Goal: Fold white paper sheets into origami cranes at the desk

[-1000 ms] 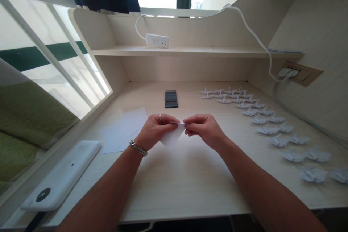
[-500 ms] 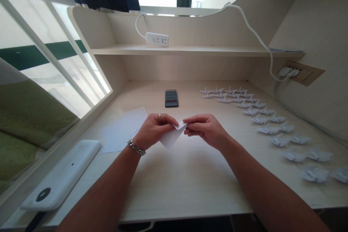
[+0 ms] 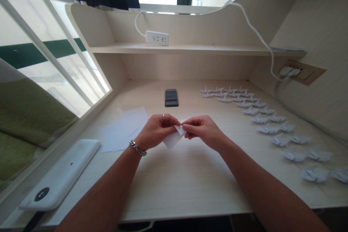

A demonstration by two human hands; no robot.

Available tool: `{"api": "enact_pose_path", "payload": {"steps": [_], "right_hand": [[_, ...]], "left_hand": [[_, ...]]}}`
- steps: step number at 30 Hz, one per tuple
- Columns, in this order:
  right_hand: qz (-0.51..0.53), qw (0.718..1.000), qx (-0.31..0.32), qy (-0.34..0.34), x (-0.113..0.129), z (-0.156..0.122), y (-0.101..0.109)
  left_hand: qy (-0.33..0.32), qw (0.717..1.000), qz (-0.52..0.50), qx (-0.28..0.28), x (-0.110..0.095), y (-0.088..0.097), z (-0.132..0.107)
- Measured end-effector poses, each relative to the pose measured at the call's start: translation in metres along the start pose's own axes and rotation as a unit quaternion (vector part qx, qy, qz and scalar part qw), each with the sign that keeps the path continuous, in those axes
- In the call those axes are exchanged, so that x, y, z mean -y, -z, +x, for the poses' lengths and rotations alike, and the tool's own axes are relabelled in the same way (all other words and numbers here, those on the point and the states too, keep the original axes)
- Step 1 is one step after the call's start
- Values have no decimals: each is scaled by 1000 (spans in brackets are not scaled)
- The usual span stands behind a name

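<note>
A small folded sheet of white paper (image 3: 172, 140) is held between both hands above the middle of the desk, one corner pointing down toward me. My left hand (image 3: 156, 130), with a ring and a chain bracelet, pinches its upper left part between thumb and fingers. At the upper right edge, my right hand (image 3: 203, 129) grips the paper with thumb and forefinger close to the left fingertips. A small flap shows folded over between the two thumbs. The fingers hide part of the paper's top edge.
Several folded paper cranes (image 3: 259, 119) stand in rows along the right side. Flat white sheets (image 3: 119, 130) lie left of my hands. A dark phone-like object (image 3: 171, 98) is behind them. A long white device (image 3: 62, 174) lies front left; a power strip (image 3: 157, 38) rests on the shelf.
My right hand has shifted slightly left, its thumb now over the front of the paper. The paper has turned a little, and its small flap shows more plainly.
</note>
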State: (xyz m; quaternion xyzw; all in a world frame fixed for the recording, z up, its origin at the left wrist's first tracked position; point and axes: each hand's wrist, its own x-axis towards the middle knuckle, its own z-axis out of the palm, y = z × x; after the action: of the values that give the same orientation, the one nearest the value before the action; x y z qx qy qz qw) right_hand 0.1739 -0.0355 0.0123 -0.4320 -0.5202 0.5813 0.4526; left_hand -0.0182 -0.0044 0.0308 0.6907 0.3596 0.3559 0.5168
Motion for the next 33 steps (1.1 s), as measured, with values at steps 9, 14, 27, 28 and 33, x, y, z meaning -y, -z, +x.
{"api": "enact_pose_path", "payload": {"steps": [9, 14, 27, 28, 33], "right_hand": [[4, 999, -29, 23, 4, -1, 0], [4, 998, -50, 30, 4, -1, -2], [14, 999, -32, 30, 2, -1, -1], [15, 999, -31, 31, 2, -1, -1], [20, 999, -37, 33, 5, -1, 0]], "left_hand": [[22, 996, -85, 12, -3, 6, 0], [35, 996, -86, 6, -2, 3, 0], [29, 999, -27, -19, -4, 0, 0], [26, 999, -33, -15, -4, 1, 0], [34, 996, -88, -4, 1, 5, 1]]}}
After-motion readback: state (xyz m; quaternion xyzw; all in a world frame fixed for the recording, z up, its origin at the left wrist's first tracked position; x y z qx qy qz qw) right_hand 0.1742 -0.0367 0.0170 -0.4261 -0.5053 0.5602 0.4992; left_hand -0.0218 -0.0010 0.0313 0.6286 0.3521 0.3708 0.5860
